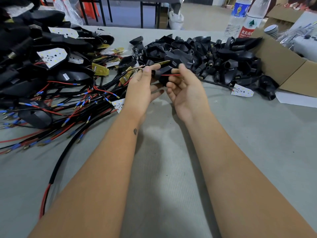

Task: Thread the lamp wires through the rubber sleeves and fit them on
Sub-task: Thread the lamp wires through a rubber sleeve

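Observation:
Both hands are raised over the middle of the grey table. My left hand [142, 88] pinches a black rubber sleeve [163, 73] by its neck end. My right hand [186, 86] pinches a thin red wire [170, 75] that comes out of the sleeve's right side. A yellow lamp circuit board [163, 62] sticks up just behind the sleeve; its link to the wire is hidden by my fingers. A heap of loose black rubber sleeves [202, 55] lies beyond my hands. Wired lamps with red and black leads [68, 107] are piled on the left.
An open cardboard box [277, 66] stands at the right, partly over the sleeve heap. Two plastic water bottles [247, 18] stand at the back right. A white LED board [241, 91] lies near the box. A long black-sheathed cable [56, 167] trails toward the front left edge.

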`<act>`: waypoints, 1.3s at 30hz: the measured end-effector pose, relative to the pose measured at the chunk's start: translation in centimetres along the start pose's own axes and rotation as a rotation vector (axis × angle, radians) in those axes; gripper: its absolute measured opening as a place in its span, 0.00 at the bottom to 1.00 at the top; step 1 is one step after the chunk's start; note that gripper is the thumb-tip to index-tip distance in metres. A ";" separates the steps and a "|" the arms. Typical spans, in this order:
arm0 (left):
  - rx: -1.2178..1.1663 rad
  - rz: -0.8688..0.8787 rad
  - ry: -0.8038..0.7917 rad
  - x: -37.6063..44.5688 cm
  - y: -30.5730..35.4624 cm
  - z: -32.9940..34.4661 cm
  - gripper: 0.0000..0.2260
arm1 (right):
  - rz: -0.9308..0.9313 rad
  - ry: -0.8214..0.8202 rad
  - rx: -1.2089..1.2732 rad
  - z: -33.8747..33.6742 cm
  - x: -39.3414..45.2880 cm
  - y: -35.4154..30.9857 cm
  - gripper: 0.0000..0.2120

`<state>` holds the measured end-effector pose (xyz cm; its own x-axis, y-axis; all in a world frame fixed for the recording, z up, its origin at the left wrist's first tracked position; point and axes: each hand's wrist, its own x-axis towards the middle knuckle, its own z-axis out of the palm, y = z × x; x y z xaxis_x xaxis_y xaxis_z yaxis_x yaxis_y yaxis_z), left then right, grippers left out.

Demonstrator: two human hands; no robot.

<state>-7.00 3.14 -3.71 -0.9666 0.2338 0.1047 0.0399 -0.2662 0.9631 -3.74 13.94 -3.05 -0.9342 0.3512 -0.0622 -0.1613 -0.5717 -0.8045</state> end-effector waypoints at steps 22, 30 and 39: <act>-0.130 -0.061 0.015 0.2 -0.2 -0.1 0.13 | -0.111 -0.008 -0.221 0.1 0.1 0.7 0.04; -0.179 -0.123 -0.017 0.5 -0.3 0.1 0.13 | -0.156 0.039 -0.335 0.1 -0.2 0.8 0.06; -0.216 -0.079 0.009 0.3 0.4 -0.4 0.14 | -0.110 0.131 -0.023 -0.5 -0.1 -0.1 0.06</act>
<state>-7.34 2.73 -3.40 -0.9668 0.2539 0.0276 -0.0905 -0.4418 0.8925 -3.49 14.29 -3.28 -0.8620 0.5047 -0.0484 -0.2511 -0.5079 -0.8240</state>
